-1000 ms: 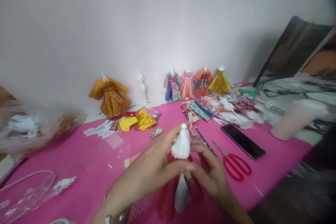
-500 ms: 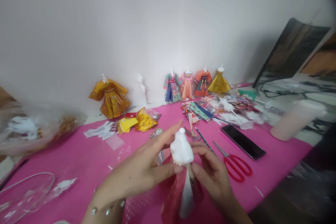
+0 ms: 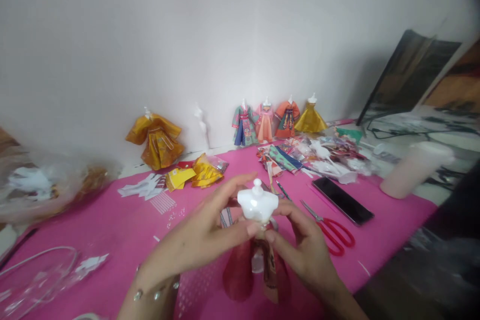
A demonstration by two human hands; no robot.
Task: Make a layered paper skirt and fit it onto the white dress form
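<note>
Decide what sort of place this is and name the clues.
Probably a home craft table for making miniature paper costumes: finished little dresses line the wall, and red scissors and paper pieces lie on a pink mat.

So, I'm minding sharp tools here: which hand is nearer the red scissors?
Right. The right hand sits just beside the red scissors, apart from them, pinching the white mannequin. The left hand is farther, on the mannequin's other side.

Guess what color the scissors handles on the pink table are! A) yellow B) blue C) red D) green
C: the scissors lie on the pink mat just right of the right hand, and their looped handles are plainly red, with the metal blades pointing up and left.
</note>
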